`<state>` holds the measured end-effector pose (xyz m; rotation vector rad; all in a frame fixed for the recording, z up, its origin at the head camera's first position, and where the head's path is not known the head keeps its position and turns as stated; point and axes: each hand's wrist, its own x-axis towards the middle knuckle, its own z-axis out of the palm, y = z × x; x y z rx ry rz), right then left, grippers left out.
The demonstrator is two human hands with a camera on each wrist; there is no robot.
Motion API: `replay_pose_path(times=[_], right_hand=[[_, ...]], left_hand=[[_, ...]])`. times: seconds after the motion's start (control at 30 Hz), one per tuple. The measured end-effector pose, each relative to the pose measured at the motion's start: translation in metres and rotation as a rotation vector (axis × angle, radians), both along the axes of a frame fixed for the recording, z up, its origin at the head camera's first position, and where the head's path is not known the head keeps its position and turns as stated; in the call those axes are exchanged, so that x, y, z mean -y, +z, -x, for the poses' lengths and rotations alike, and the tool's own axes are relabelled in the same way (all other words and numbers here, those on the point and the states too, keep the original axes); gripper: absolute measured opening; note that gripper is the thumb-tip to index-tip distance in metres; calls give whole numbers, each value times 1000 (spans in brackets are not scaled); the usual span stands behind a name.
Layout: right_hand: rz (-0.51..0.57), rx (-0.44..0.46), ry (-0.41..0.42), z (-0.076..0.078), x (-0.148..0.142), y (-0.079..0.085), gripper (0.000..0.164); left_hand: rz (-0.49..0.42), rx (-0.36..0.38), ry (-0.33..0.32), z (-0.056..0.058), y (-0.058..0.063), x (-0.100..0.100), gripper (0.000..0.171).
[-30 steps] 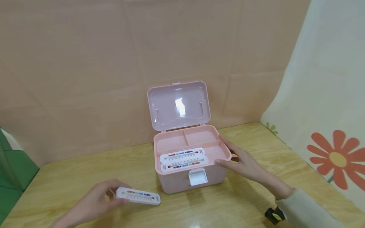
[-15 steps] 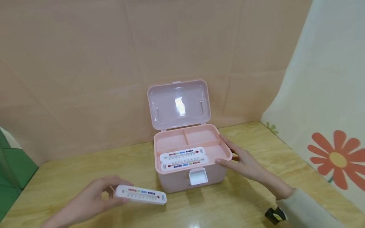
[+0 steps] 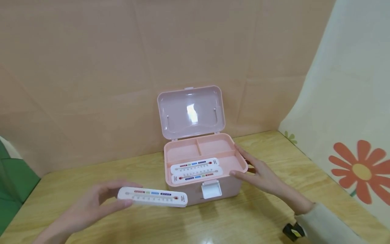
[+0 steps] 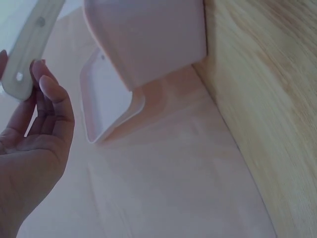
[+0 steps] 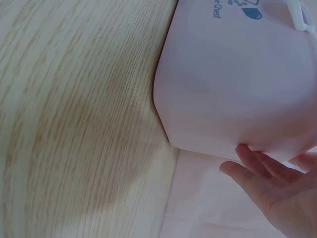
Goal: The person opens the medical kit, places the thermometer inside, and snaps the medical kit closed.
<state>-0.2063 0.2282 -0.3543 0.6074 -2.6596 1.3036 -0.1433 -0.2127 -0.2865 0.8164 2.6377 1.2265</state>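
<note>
My left hand (image 3: 94,201) pinches one end of a white strip thermometer (image 3: 152,197), held scale up over the table, left of the box. Its far end overlaps the box's lower front corner in the head view. In the left wrist view the thermometer (image 4: 29,54) shows its plain back between thumb and fingers. A pink medicine box (image 3: 182,194) stands with its lid (image 3: 191,113) up. Two more thermometers lie side by side in its front compartment (image 3: 228,162). My right hand (image 3: 259,173) rests on the box's right front corner, thumb at the rim, fingertips against the side.
Two smaller compartments (image 3: 213,145) lie behind the front one. A white latch (image 3: 211,189) hangs at the box's front. The wood-grain table (image 3: 122,173) meets a beige cloth backdrop (image 3: 91,84). By the right sleeve lies a small black and yellow object (image 3: 293,231).
My left hand has raised the thermometer and brought it rightward, closer to the box. My right hand and the box stay as they were.
</note>
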Motion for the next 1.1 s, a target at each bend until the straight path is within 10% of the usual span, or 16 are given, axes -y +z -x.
replay_pose_path(times=[0.23, 1.1], right_hand=[[1, -10, -1, 0, -1, 0, 81], [18, -17, 13, 0, 0, -2, 80]], left_hand=[[-68, 62, 102, 6, 6, -14, 28], [-405, 124, 25, 41, -8, -72, 35]])
